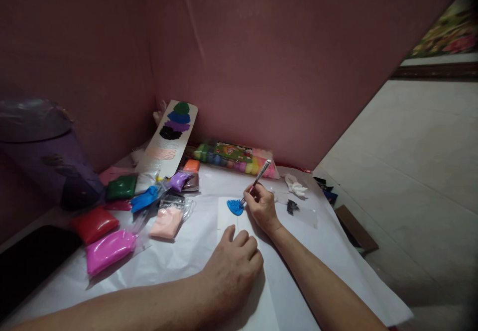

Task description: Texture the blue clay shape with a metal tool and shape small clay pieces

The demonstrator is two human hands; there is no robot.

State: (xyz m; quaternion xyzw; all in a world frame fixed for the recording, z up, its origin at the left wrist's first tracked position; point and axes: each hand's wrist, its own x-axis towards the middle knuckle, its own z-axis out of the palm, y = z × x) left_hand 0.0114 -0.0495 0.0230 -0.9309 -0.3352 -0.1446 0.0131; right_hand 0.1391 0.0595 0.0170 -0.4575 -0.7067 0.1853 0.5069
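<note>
Our right hand (262, 205) is closed in a pinch around a thin metal tool (258, 176), whose tip touches the right edge of the blue clay piece (235, 206). The striped handle slants up and away from that piece. Our left hand (233, 261) lies nearer to us than the blue clay piece, knuckles up and fingers loosely curled. It holds nothing and rests on the white paper (194, 251) that the piece lies on. Just right of the blue clay piece, past the right hand, lie a small black scrap (292, 205) and a white clay shape (296, 186). To its left sit bagged clays: peach (165, 221) nearest, then blue (145, 199), purple (179, 180), green (121, 187), red (95, 223) and magenta (110, 249). Behind the blue clay piece, against the pink wall, lies a pack of coloured clay sticks (233, 158). Left of the pack, a pale board (172, 139) dabbed with colours leans on the wall. Far left of the piece stands a purple container (41, 152).
</note>
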